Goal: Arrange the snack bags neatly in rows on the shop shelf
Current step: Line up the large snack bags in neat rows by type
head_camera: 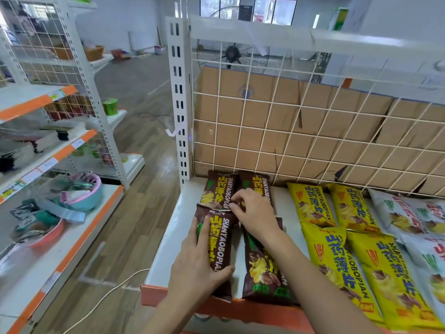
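From the left, on the white metal shelf (173, 237), the left hand (199, 268) clasps the near brown bag (220, 239) between thumb and fingers while the right hand (255, 213) seems to pinch its crimped top seam, which I'd square gently against the rear bag (218, 191), since these glossy, puffy packs slide, beside the flat yellow bags (337, 237).

Wire grid (313, 131) behind, bare shelf (177, 227) left

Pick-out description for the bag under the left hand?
Find the white slotted upright at the shelf's left end. Of the four brown bags beside it, take the front-left brown bag: nearest the viewer, leftmost, and the only one the left hand grips.
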Action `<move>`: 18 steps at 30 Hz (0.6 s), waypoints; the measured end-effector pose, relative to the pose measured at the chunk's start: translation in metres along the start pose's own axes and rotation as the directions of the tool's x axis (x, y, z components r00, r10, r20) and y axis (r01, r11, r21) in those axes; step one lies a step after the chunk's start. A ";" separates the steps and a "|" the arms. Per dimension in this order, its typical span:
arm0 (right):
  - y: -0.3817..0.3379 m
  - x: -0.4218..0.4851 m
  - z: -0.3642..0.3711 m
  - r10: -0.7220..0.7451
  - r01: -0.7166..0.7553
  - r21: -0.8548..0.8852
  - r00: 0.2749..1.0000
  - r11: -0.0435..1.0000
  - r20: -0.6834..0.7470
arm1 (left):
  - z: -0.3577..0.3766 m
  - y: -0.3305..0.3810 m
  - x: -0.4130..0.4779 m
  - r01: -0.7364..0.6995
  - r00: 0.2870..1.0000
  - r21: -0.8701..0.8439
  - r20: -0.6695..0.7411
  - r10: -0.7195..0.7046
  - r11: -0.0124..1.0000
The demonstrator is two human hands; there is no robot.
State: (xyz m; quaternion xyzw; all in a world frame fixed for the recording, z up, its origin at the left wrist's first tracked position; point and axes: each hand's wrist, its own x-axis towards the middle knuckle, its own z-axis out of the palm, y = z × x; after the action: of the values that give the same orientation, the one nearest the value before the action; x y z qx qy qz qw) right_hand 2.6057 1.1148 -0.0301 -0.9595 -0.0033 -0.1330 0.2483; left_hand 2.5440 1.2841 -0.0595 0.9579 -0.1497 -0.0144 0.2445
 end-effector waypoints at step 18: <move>0.013 -0.100 -0.018 0.459 -0.465 0.138 0.885 0.874 0.078 | -0.003 0.018 0.038 -0.296 0.936 0.034 -0.189 0.297 0.955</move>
State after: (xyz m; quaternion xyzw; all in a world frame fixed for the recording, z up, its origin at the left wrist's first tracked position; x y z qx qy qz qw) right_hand 2.5056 1.1004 -0.0468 -0.9133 0.2104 -0.0488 0.3453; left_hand 2.5751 1.2593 -0.0469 0.9218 -0.2681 0.1157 0.2549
